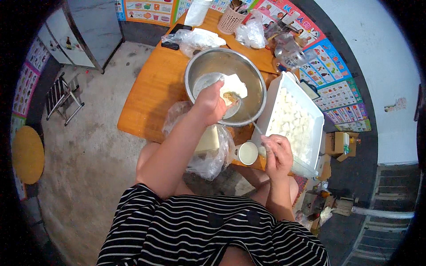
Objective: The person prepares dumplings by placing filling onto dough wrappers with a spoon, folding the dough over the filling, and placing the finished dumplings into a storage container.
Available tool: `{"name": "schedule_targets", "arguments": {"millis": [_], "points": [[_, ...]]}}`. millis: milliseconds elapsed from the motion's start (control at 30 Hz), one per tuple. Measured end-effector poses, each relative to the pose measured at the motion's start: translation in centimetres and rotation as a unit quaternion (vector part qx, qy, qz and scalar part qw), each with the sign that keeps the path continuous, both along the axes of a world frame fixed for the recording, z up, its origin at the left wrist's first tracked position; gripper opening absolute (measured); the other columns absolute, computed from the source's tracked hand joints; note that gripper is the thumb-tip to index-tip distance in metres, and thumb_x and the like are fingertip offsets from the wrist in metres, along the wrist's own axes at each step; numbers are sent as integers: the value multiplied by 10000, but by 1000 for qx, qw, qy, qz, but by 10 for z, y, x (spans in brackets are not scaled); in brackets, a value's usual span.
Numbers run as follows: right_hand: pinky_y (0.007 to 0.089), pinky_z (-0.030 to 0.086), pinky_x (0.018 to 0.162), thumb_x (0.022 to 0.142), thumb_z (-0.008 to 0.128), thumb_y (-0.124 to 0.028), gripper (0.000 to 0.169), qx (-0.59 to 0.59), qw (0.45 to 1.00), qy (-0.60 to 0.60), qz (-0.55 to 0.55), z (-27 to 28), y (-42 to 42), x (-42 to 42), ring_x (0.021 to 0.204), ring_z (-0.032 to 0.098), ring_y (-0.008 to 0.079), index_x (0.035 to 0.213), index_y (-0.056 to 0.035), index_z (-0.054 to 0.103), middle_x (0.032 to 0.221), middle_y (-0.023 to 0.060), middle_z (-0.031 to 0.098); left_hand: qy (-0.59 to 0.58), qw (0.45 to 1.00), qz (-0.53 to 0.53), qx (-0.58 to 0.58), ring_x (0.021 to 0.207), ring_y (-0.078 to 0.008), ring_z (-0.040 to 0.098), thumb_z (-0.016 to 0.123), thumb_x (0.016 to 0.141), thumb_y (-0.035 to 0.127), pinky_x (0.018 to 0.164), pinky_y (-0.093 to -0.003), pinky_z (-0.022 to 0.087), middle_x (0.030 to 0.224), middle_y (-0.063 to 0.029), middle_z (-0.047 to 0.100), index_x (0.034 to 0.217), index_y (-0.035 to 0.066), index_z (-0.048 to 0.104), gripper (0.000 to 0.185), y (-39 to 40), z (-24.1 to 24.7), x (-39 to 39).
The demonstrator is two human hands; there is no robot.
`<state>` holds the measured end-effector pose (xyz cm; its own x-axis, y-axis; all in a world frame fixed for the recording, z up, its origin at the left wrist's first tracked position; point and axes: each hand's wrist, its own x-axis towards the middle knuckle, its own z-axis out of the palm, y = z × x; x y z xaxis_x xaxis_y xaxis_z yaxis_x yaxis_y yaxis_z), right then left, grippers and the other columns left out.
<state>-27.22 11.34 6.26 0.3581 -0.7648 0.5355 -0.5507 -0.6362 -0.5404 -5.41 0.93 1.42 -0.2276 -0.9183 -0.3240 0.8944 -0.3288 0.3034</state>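
My left hand (211,101) holds a thin white dough wrapper (235,84) above a wide stainless steel bowl (256,79). A small lump of yellowish-brown filling (229,96) rests on the wrapper near my fingers. My right hand (278,154) grips the end of a slender utensil (258,128). It reaches over the bowl's near rim toward the filling; its tip is hard to make out. Below my left wrist, a pale stack of wrappers (209,139) sits in a clear plastic bag (213,166). Just left of my right hand stands a white cup (248,153).
A white plastic bin (284,74) at right holds many folded pale dumplings (289,123). Behind the bowl are a plastic bag (189,41), a pink perforated holder (230,21) and clear jars (289,55). The wooden table (146,106) has a rounded left edge. A folding stool (65,96) stands on the floor.
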Motion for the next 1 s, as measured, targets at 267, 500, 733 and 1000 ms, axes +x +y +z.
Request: {"name": "schedule_targets", "arguments": {"millis": [267, 500, 733, 1000], "points": [[294, 530, 697, 900, 589, 23, 173, 32, 995, -77, -58, -4, 4, 2, 826, 633, 208, 1044, 27, 684, 970, 160, 670, 34, 997, 46, -53, 1263, -267, 500, 333, 1047, 260, 1085, -456, 359, 1391, -137, 502, 1357, 20, 421, 402, 1, 1, -1], [287, 527, 685, 933, 553, 9, 183, 36, 993, -105, -35, -5, 2, 17, 793, 626, 187, 1075, 40, 665, 972, 154, 642, 49, 998, 30, -11, 1257, -276, 501, 355, 1044, 253, 1088, -461, 361, 1366, -136, 514, 1355, 9, 416, 400, 2, 2, -6], [288, 517, 712, 937, 537, 5, 206, 20, 992, -105, -64, -11, -2, 15, 802, 602, 178, 1085, 45, 675, 956, 134, 617, 39, 998, 33, -39, 1298, -307, 470, 326, 1038, 278, 1126, -508, 323, 1390, -179, 486, 1384, -11, 367, 453, -1, -7, -8], [313, 510, 786, 834, 635, 52, 267, -67, 996, 39, -33, -2, -3, 17, 869, 632, 245, 1075, -36, 710, 957, 139, 658, 54, 998, 38, -5, 1265, -273, 500, 375, 1040, 249, 1097, -453, 365, 1376, -145, 506, 1354, -5, 419, 406, 0, 4, -1]]}}
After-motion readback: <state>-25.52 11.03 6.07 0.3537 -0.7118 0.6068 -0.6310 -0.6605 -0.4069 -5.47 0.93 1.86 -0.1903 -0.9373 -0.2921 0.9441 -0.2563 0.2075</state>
